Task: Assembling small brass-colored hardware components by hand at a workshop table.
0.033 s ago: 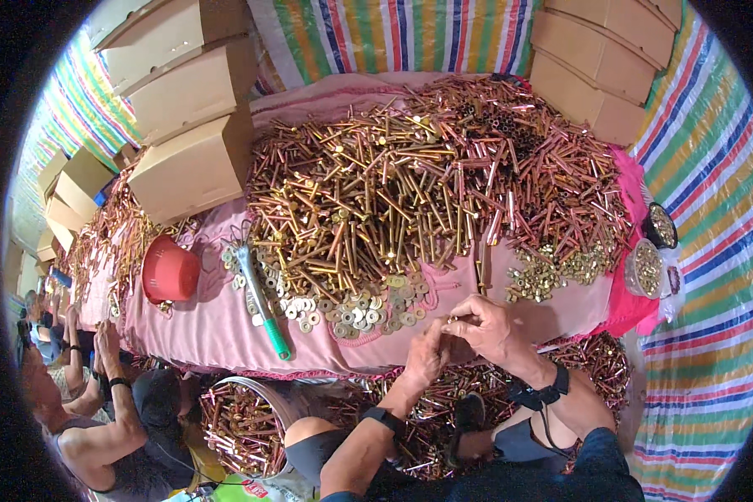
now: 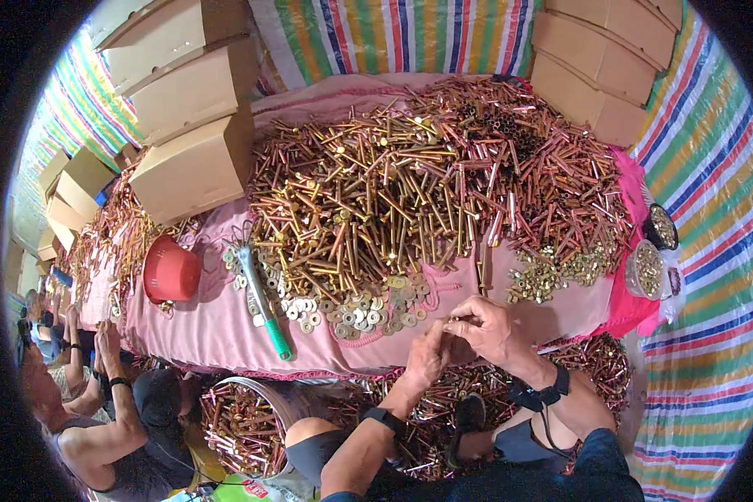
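Note:
My left hand (image 2: 429,353) and my right hand (image 2: 487,333) meet over the front edge of the pink-covered table, fingers closed. Between their fingertips shows the tip of a small gold-coloured metal piece (image 2: 453,319); the fingers hide the rest. Just beyond my right hand, one long bolt (image 2: 481,269) lies on the cloth, pointing away from me. Flat washers (image 2: 364,314) are spread left of my hands, and small nuts (image 2: 552,274) are heaped to the right. Behind them rises a big pile of long brass- and copper-coloured bolts and sleeves (image 2: 376,192).
A green-handled hand rake (image 2: 263,305) and a red plastic bowl (image 2: 172,269) lie to the left. Cardboard boxes (image 2: 192,171) are stacked at both back corners. Clear tubs (image 2: 646,269) stand at right. Below are a bolt-filled bucket (image 2: 286,402) and more bolts. Another person (image 2: 100,418) sits at left.

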`<state>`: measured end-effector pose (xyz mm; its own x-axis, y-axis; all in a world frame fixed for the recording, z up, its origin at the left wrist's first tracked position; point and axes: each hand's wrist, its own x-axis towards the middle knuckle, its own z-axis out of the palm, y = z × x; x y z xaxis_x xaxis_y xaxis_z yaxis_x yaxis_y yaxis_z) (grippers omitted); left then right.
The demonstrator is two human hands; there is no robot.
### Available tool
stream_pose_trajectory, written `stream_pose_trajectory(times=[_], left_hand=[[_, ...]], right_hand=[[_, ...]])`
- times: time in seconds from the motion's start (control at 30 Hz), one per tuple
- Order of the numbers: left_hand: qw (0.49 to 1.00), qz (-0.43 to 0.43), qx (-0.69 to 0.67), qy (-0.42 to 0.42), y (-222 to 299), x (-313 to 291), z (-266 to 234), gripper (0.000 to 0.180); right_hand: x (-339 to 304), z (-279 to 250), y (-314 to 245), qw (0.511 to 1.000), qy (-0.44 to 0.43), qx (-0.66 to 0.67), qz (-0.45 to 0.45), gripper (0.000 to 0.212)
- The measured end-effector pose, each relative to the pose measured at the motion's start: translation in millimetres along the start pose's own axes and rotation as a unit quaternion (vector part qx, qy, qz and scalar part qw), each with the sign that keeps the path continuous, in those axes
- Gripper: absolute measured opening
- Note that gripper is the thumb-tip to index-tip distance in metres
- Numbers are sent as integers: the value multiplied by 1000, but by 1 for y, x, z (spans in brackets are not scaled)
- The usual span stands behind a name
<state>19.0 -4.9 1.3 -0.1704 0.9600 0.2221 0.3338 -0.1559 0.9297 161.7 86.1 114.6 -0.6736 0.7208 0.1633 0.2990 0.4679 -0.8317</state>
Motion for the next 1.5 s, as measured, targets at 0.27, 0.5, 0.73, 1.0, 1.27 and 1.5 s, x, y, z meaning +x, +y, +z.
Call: stream_pose_trajectory(times=[0.27,0.5,0.73,1.0,1.27,1.5], left_hand=[[1000,-10,-9,-10,9,4,0,38],[1000,4,1,-2,3,2,0,52],[998,57,31,-1,-7,2,4,54],[1000,-1,24,-6,-3,0,0,52],[1000,30,5,8,-5,3,2,51],[999,27,34,6,2,4,1,46]], right_hand=[[5,-8,6,994,-13,-23,-104,15],[4,4,9,993,53,-26,-102,18],[2,5,19,994,56,-50,-81,32],[4,2,6,993,50,-42,-103,37],[2,2,1,996,78,49,-9,28],[0,-7,3,999,-19,-22,30,24]])
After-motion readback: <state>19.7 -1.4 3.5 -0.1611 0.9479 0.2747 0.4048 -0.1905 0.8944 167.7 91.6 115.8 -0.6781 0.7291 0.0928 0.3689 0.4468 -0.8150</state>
